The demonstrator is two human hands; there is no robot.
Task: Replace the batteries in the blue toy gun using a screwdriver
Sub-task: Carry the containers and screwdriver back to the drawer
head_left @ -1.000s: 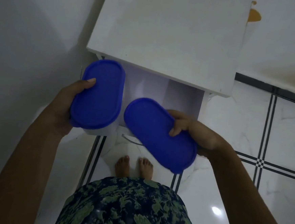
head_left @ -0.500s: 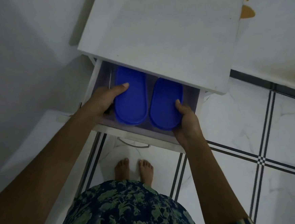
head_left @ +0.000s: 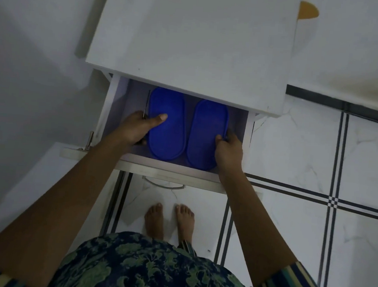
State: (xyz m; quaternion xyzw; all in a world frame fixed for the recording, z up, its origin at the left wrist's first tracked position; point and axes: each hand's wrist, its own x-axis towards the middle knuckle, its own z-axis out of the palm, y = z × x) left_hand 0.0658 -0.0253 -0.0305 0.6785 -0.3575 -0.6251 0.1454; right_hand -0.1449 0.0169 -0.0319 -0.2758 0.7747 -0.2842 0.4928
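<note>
Got the left tub (head_left: 166, 128) and the right tub (head_left: 207, 133) down from mid-air into the open drawer (head_left: 159, 166), parked just beside each other. Had the left hand (head_left: 135, 127) gripping the left tub, thumb flat across its lid, and the right hand (head_left: 228, 151) curled round the right tub's edge. Spotted no blue toy gun or batteries, only a thin rod (head_left: 146, 103) by the left hand, maybe the screwdriver, so couldn't call the job finished or unstarted.

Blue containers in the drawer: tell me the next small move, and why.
Probably release both and lift the hands out. The left container and right container already sit flat, side by side, in the open drawer, while the left hand and right hand each grip one.
</note>
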